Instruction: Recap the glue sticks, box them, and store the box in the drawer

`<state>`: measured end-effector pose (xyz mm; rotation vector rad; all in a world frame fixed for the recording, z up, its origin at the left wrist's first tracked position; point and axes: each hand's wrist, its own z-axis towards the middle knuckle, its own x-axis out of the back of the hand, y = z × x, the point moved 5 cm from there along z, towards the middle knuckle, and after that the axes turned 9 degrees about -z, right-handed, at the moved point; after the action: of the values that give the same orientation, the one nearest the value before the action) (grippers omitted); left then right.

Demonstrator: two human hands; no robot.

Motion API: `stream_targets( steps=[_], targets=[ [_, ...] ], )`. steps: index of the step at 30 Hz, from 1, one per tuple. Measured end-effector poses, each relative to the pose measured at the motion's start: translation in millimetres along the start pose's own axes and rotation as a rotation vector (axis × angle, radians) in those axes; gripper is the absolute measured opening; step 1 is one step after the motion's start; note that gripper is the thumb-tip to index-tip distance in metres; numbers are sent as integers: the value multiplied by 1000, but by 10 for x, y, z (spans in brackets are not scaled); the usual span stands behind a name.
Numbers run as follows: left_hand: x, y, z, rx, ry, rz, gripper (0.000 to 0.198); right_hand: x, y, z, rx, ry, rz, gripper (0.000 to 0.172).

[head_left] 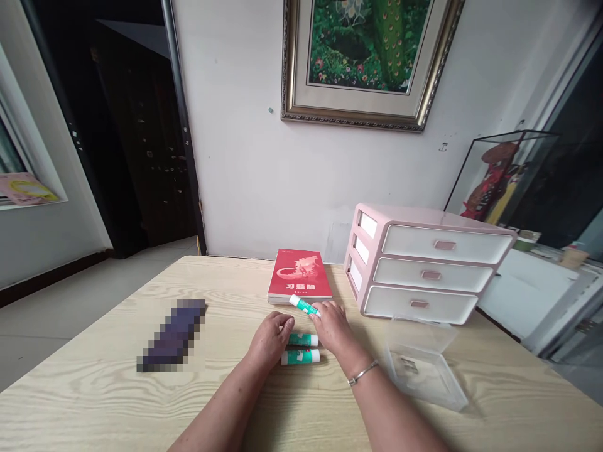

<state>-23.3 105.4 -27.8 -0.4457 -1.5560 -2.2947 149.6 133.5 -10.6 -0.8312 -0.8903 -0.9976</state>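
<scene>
A green-and-white glue stick (305, 306) is pinched in my right hand (331, 323), tilted, its white end pointing up and left before the red book. My left hand (272, 339) has its fingers curled together, and whatever they may hold is hidden. Two more glue sticks lie on their sides on the table between my hands. The farther glue stick (304, 339) has its left end against or behind my left fingers. Just in front of it lies the nearer glue stick (300, 357), parallel to it.
Behind my hands lies a stack of books with a red cover (300, 274). A pink-and-white drawer unit (428, 270) stands at the back right. An open clear plastic box (426, 376) lies right of my right arm. A blurred dark object (174, 336) rests on the wooden table (94, 402) at left.
</scene>
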Motion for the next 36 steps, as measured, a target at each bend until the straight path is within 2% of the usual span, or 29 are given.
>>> stream_targets(
  steps=[3,6,9,11,13,15,19,22,25,28,30,32,33,34,36],
  targets=[
    [81,139,-39,13,27,-206,46,174,-156,-78,81,51,286,26],
    [101,313,-110,31,-16,-425,48,259,-386,-196,175,-67,644,27],
    [127,434,-181,21,-19,-509,43,299,-534,-283,159,-154,863,30],
    [172,480,-217,-20,20,-408,38,319,-523,-300,51,-126,926,33],
    [222,522,-248,-84,61,-203,33,338,-458,-306,-81,-56,978,40],
    [232,563,-279,-151,53,28,30,363,-398,-317,-164,23,1010,45],
    [117,578,-331,-203,-92,371,23,385,-403,-338,-128,58,863,42],
    [29,579,-356,-199,-171,441,20,341,-443,-348,-88,56,666,34],
    [6,608,-372,-157,-236,338,15,254,-446,-349,-157,66,682,27],
    [70,656,-399,-89,-314,119,25,237,-431,-319,-168,43,793,24],
    [132,663,-429,-8,-419,-102,35,342,-336,-277,-150,83,848,25],
    [207,620,-443,123,-485,-351,43,508,-109,-242,-216,199,870,29],
    [255,578,-429,187,-457,-454,46,581,38,-236,-289,259,863,30],
    [311,526,-398,229,-379,-524,48,640,168,-228,-334,290,823,31],
    [389,419,-309,229,-204,-540,48,688,369,-215,-380,284,667,30]
  ],
)
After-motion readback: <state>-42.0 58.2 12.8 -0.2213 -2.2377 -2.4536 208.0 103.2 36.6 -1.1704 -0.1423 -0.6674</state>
